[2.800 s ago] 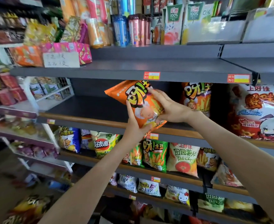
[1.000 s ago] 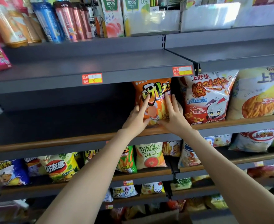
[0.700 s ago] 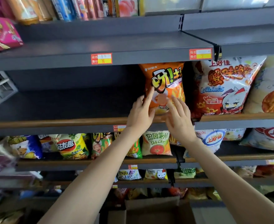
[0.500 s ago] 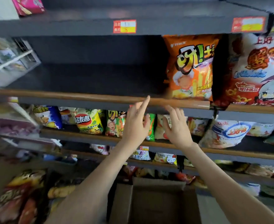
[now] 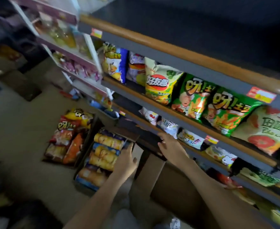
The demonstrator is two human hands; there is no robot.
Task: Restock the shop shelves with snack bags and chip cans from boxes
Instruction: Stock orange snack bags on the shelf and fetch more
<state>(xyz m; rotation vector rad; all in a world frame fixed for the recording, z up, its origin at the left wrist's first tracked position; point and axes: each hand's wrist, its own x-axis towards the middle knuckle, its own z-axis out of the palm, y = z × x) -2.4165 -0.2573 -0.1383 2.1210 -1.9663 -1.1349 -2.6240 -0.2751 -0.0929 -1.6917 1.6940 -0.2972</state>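
- While both arms stretch down, the left hand (image 5: 126, 160) hangs with fingers loosely spread, holding nothing, over the right edge of the open cardboard box of yellow-and-blue chip cans (image 5: 103, 154) on the floor.
- Right hand (image 5: 169, 146), relaxed and empty, is near the white snack bags (image 5: 190, 138) at a low shelf's front edge.
- A cardboard box of orange and red snack bags (image 5: 68, 134) lies left of the cans.
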